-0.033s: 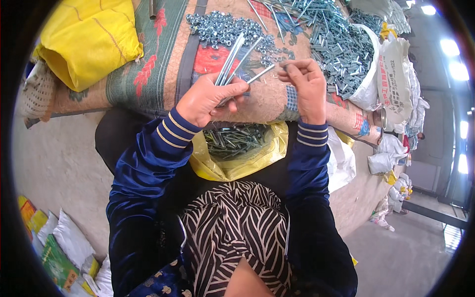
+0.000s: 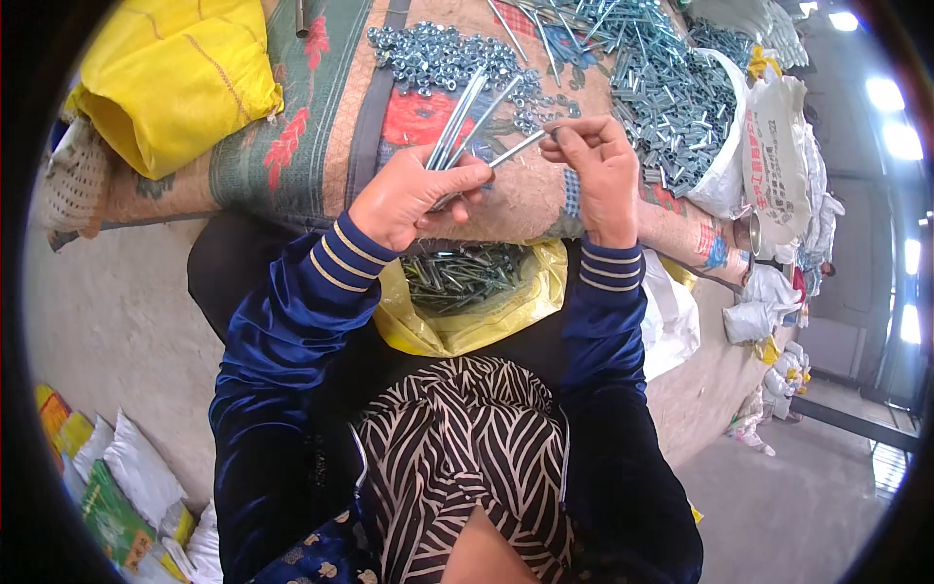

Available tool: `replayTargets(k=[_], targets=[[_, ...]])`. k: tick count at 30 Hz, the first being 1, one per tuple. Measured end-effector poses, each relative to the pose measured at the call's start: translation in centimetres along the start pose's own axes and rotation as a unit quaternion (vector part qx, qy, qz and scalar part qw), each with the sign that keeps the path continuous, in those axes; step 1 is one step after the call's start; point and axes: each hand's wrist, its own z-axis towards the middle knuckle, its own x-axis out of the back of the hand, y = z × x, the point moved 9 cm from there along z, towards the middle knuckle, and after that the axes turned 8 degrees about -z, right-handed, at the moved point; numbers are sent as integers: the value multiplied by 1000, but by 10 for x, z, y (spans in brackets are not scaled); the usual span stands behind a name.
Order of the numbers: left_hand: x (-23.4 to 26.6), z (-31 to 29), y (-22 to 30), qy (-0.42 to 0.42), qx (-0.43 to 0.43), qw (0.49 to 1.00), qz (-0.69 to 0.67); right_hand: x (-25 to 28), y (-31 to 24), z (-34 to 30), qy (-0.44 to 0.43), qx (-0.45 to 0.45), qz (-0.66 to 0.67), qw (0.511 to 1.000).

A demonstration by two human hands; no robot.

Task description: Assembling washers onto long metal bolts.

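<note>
While the left hand (image 2: 423, 190) is keeping its bundle of slim metal rods (image 2: 459, 122) fanned up and forward, the right hand (image 2: 598, 161) is now meeting the tip of a single rod (image 2: 516, 149) that is angling out past the left thumb. A sliver of gap was showing there a moment ago; now it's vanishing, and that seems to be bringing the work in hand right onto the rod's end. The left grip is looking snug, thumb pressing across, fingers curling beneath, rods lying between them. The right thumb and forefinger are narrowing to a close pinch at the tip, though whether they are gripping the rod itself or some small dark piece is staying too hidden to tell. Both hands are hovering over the near edge of the patterned quilt (image 2: 282, 107), and the rods are pointing toward a heap of shiny hex nuts (image 2: 438, 58) just beyond. Over to the right, short metal tubes (image 2: 681, 117) are spilling from a white sack (image 2: 725, 185), while below the wrists a yellow sack (image 2: 428, 336) is cradling more short metal pieces (image 2: 467, 277).
</note>
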Motion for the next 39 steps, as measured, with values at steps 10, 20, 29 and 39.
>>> replayTargets(k=[10,20,29,39], targets=[[-5,-1,-4,-7,10,1000,3,-23,-17,-14,16,35,28,999],[-13,-1,-8,-45,17,996,-73,-32,-58,-36,82,287,-286,911],[5,7,31,21,-93,993,-74,-21,9,36,78,275,-549,786],[2,-2,7,-2,-27,998,-59,-9,7,21,-10,4,-168,986]])
